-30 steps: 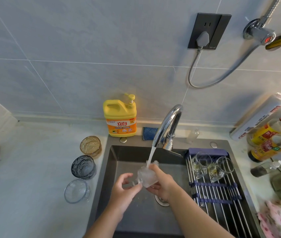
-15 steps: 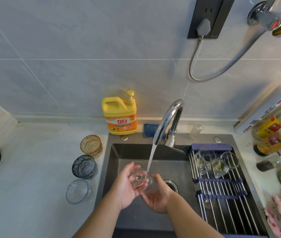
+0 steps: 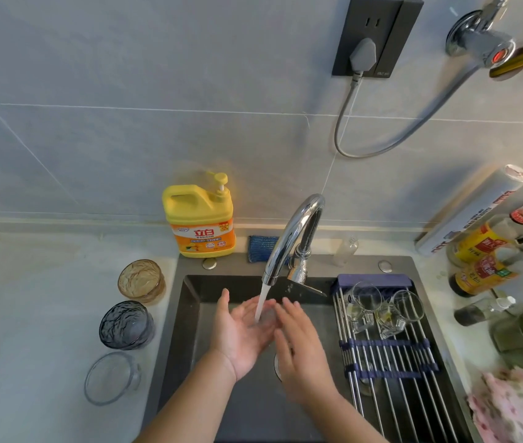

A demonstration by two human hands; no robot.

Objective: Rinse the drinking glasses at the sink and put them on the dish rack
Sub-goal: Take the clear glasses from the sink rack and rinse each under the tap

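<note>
Water runs from the chrome faucet (image 3: pixel 295 238) into the dark sink (image 3: pixel 173 330). My left hand (image 3: pixel 241 334) and my right hand (image 3: pixel 298 350) are under the stream, palms facing each other and fingers straight. A clear glass (image 3: pixel 266 324) shows only faintly between the palms, blurred by the water. Two clear glasses (image 3: pixel 364 306) (image 3: pixel 403 311) lie tilted on the roll-up dish rack (image 3: pixel 391 369) over the sink's right side. On the counter to the left stand an amber glass (image 3: pixel 140 280), a blue-grey glass (image 3: pixel 126 324) and a clear glass (image 3: pixel 111 377).
A yellow detergent bottle (image 3: pixel 201 219) and a blue sponge (image 3: pixel 261 247) sit behind the sink. Sauce bottles (image 3: pixel 483 247) and a foil roll (image 3: pixel 474 209) crowd the right counter. A pink cloth (image 3: pixel 515 407) lies at the front right.
My hands have moved up and back under the stream. The fingers that curled round the glass have straightened, so the glass now sits between my flat palms.
</note>
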